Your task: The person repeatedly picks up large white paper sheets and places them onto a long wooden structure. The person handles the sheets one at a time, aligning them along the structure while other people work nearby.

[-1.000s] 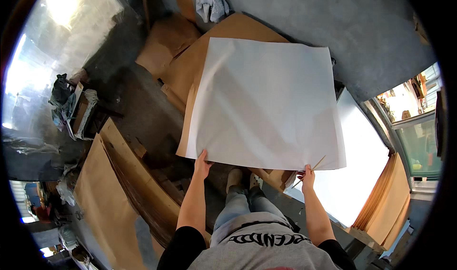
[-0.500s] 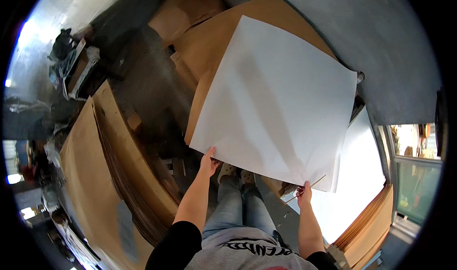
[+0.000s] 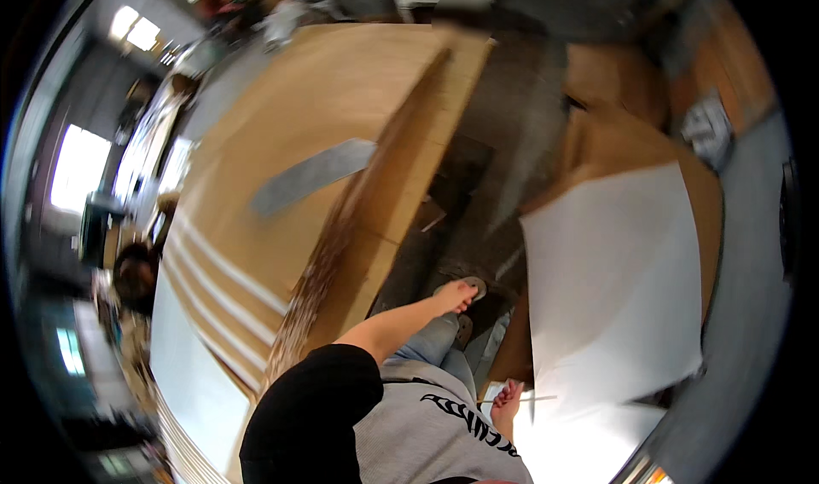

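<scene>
My left hand (image 3: 456, 296) hangs in front of my legs over the floor, its fingers curled in and no object showing in them. In my right hand (image 3: 505, 403) is a thin light-coloured stick (image 3: 544, 398), pinched so that it pokes out on both sides of the fingers. The large white sheet (image 3: 614, 271) lies on brown board to the right, beyond my right hand and apart from my left. A second white surface (image 3: 580, 441), brightly lit, is beside and below my right hand.
On the left stands a big stack of brown sheets (image 3: 281, 100), with a grey strip (image 3: 312, 177) lying on top. White sheets (image 3: 200, 356) are at its near end. Brown cardboard (image 3: 618, 79) lies at the far right, by the grey wall (image 3: 755, 228).
My view has swung left, toward the brown stack. Both hands have come off the white sheet's near edge, which now lies flat; the stick stays in my right hand.
</scene>
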Motion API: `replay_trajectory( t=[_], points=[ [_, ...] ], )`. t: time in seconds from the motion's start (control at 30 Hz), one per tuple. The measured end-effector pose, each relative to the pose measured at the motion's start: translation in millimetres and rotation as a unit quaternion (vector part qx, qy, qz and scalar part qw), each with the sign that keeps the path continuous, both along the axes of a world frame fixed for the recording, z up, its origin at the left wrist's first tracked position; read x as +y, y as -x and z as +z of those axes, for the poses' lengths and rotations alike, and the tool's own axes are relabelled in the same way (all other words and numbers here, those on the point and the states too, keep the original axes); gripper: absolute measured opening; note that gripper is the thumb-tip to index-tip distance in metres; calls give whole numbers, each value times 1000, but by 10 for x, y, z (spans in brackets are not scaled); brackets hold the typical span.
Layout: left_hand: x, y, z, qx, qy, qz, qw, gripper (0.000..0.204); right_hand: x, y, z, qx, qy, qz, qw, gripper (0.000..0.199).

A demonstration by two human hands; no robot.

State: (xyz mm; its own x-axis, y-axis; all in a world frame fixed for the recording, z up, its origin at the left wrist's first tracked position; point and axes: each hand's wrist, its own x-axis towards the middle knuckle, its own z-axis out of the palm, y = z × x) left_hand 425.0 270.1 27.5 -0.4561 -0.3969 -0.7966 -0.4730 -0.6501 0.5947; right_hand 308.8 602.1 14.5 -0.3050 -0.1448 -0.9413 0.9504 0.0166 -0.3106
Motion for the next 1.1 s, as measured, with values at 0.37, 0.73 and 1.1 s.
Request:
replay_trajectory(
  t=[0.37,0.73,1.1],
  points=[
    [1037,-1608,953,-20,220,107,969,28,-1740,1140,249,219,79,392,890,38],
    [2024,-2934,1626,-116,430,321,836,25,-3182,-1403,1357,286,251,691,615,33],
    [4781,-6073,2363,-604,422,448,507,38,-1349,-4812,2496,349,508,760,205,26]
  ],
)
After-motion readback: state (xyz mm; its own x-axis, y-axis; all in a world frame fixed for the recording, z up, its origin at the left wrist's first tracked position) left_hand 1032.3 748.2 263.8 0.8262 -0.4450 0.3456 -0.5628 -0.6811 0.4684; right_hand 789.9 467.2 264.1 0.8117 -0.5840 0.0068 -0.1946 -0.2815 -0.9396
